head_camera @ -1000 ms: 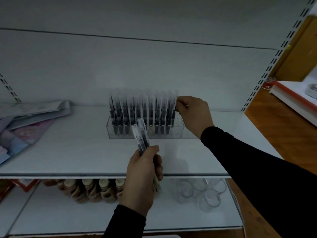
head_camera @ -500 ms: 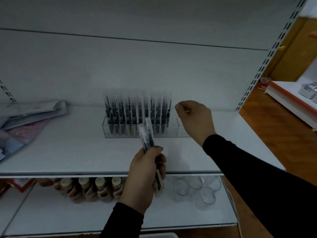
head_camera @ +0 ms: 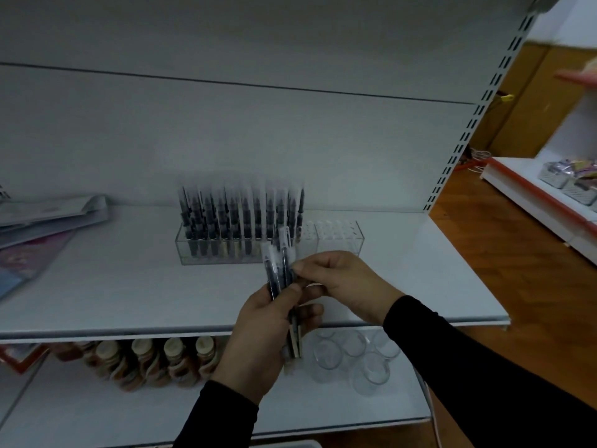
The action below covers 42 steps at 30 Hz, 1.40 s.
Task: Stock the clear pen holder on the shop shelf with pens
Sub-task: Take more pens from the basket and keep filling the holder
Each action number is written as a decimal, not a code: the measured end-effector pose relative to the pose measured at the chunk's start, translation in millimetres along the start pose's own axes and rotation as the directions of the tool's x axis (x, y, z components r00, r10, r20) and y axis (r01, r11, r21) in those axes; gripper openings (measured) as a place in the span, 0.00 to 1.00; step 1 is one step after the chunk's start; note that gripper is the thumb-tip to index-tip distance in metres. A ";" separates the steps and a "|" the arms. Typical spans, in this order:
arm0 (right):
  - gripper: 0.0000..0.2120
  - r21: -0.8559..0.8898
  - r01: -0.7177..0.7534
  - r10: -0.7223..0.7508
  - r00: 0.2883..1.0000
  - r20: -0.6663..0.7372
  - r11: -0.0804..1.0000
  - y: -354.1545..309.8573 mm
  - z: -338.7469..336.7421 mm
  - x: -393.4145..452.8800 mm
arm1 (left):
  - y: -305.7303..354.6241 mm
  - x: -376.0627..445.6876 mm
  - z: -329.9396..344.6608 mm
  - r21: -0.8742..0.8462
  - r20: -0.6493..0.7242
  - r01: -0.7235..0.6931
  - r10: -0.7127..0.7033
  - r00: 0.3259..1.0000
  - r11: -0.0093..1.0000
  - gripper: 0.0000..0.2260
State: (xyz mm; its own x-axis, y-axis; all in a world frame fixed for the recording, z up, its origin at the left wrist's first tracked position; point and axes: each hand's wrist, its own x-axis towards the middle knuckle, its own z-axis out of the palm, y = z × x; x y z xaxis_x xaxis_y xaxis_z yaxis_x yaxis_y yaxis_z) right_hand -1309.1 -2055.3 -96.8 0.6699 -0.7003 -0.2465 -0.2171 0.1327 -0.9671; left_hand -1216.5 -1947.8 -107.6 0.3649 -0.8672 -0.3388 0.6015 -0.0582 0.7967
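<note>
A clear pen holder (head_camera: 339, 242) stands on the white shop shelf (head_camera: 129, 286). Several wrapped black pens (head_camera: 239, 215) stand upright in its left and middle part; its right end shows bare holes. In front of the holder my left hand (head_camera: 261, 337) grips a small bundle of wrapped pens (head_camera: 279, 270), tips pointing up. My right hand (head_camera: 342, 279) has come beside it, and its thumb and forefinger pinch one pen of that bundle near its upper half.
Flat packets (head_camera: 48, 218) lie at the shelf's left end. On the lower shelf stand brown bottles (head_camera: 145, 360) and clear glasses (head_camera: 355, 357). A slotted upright (head_camera: 468, 130) bounds the shelf on the right, with wooden floor (head_camera: 517, 270) and another shelf unit (head_camera: 549, 202) beyond.
My right hand left the pens at the holder's right side and came down to the bundle in my left hand. The left hand stayed in front of the holder.
</note>
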 end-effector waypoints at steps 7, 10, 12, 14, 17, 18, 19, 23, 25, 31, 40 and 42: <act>0.05 0.137 0.091 -0.064 0.980 -0.190 0.986 -7.6 -5.0 4.7 | -3.4 5.3 -4.1 0.032 -0.122 -0.022 0.026 0.992 0.999 0.07; 0.04 0.236 0.193 -0.120 0.949 -0.293 0.952 -19.3 -12.7 5.7 | -2.4 6.9 -6.9 0.049 -0.166 -0.027 0.035 0.985 0.998 0.06; 0.04 0.245 0.259 -0.161 0.920 -0.359 0.934 -29.1 -18.9 7.8 | -2.3 8.0 -8.1 0.032 -0.195 -0.027 0.033 0.980 0.999 0.05; 0.04 0.206 0.321 -0.211 0.880 -0.425 0.924 -37.8 -24.8 11.5 | -1.1 8.0 -9.0 0.018 -0.221 -0.035 0.038 0.974 0.999 0.04; 0.03 0.060 0.394 -0.312 0.803 -0.508 0.917 -45.6 -31.1 19.7 | 1.9 7.3 -10.7 0.015 -0.262 -0.063 0.064 0.963 0.998 0.03; 0.03 -0.012 0.410 -0.354 0.773 -0.527 0.912 -46.8 -32.1 22.8 | 3.2 7.2 -11.1 0.016 -0.275 -0.071 0.073 0.959 0.997 0.03; 0.04 -0.086 0.417 -0.394 0.745 -0.538 0.905 -47.6 -32.3 26.0 | 4.3 7.2 -11.6 0.018 -0.286 -0.079 0.081 0.955 0.997 0.04; 0.05 -0.232 0.427 -0.478 0.673 -0.565 0.874 -52.5 -27.7 36.2 | 6.4 9.1 -15.2 0.036 -0.308 -0.099 0.105 0.946 0.994 0.03; 0.04 -0.235 0.433 -0.483 0.659 -0.576 0.870 -54.8 -26.0 41.1 | 7.1 10.1 -16.5 0.040 -0.313 -0.103 0.111 0.943 0.994 0.03; 0.02 -0.293 0.397 -0.493 0.672 -0.552 0.870 -49.9 -21.2 51.9 | 9.3 12.4 -19.3 0.030 -0.328 -0.112 0.116 0.937 0.993 0.03; 0.03 -0.408 0.343 -0.517 0.715 -0.471 0.846 -40.9 -10.1 58.3 | 10.5 12.6 -21.2 0.040 -0.323 -0.118 0.125 0.938 0.992 0.03; 0.05 -0.423 0.330 -0.516 0.715 -0.471 0.844 -37.4 -9.5 59.6 | 11.4 11.2 -21.0 0.043 -0.316 -0.117 0.124 0.941 0.992 0.04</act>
State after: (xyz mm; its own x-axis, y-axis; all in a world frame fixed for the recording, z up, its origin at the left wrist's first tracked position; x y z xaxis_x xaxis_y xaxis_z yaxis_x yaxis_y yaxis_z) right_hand -1267.8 -2108.7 -74.7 0.2569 -0.8999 0.3525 -0.2625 -0.4160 -0.8707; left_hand -1190.6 -1947.8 -112.8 0.6423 -0.6669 -0.3777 0.5240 0.0226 0.8514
